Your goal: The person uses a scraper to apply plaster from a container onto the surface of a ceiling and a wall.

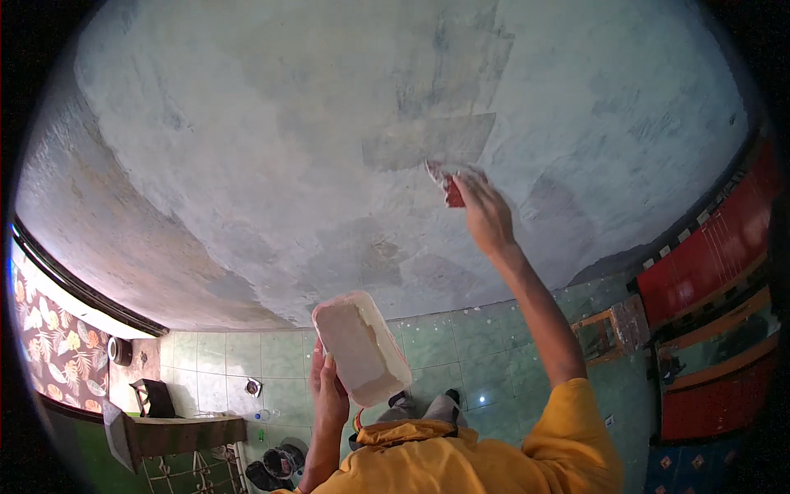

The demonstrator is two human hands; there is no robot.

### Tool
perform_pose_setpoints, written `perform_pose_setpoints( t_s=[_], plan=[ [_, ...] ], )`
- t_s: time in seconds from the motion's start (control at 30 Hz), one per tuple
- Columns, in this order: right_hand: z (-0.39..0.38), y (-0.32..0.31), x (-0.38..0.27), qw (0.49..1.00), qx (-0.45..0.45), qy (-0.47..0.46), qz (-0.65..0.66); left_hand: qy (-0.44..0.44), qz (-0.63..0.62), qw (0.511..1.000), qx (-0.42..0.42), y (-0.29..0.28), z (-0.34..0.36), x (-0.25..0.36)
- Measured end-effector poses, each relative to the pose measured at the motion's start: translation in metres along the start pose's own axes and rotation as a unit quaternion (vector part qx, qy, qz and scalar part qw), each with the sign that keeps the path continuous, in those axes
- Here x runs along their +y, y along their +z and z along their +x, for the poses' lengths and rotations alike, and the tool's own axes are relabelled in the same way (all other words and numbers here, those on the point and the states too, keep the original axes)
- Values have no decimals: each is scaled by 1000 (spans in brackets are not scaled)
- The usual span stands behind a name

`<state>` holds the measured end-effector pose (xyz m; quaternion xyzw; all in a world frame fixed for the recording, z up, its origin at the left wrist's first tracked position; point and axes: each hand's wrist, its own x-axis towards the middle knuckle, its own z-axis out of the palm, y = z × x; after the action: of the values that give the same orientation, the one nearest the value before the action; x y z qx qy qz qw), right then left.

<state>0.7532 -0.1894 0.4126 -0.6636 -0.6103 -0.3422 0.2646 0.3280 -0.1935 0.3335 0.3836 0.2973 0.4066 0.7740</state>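
Observation:
My left hand [327,393] grips the left side of a pale rectangular plastic tub [393,350], with whitish putty or plaster [354,342] spread inside. It is held tilted at about waist height, away from the wall. My right hand [490,216] is raised at the end of a stretched arm, closed round a red putty scraper [454,193] smeared with white. The scraper's edge is at the patchy grey-white wall [313,132], just below a darker, damp-looking patch [428,142]. Whether the whole edge touches the wall cannot be made out.
Green floor tiles [432,333] meet the wall's foot. A wooden-framed piece [605,336] and a red cabinet [691,280] stand at the right. A bench with metal scrollwork [193,432], a dark bucket [284,461] and a bottle [265,414] are at the lower left.

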Motion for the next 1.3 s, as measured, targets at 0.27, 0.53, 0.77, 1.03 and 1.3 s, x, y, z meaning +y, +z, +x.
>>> perform_pose_setpoints(
  t_s=[0.27, 0.53, 0.77, 1.03, 1.3],
  plan=[
    [69, -1, 12, 987, 95, -19, -129, 25, -4, 999, -19, 4, -1, -12],
    [10, 5, -15, 999, 44, 6, -2, 20, -20, 1000, -8, 1, 0, -8],
    [115, -77, 40, 975, 155, 9, -159, 12, -11, 1000, -1, 4, 1, 0],
    [-11, 15, 0, 999, 14, 32, -22, 12, -30, 999, 7, -6, 11, -7],
    [156, -97, 48, 970, 185, -37, -153, 36, -4, 999, -21, 4, 10, -2]
  ],
)
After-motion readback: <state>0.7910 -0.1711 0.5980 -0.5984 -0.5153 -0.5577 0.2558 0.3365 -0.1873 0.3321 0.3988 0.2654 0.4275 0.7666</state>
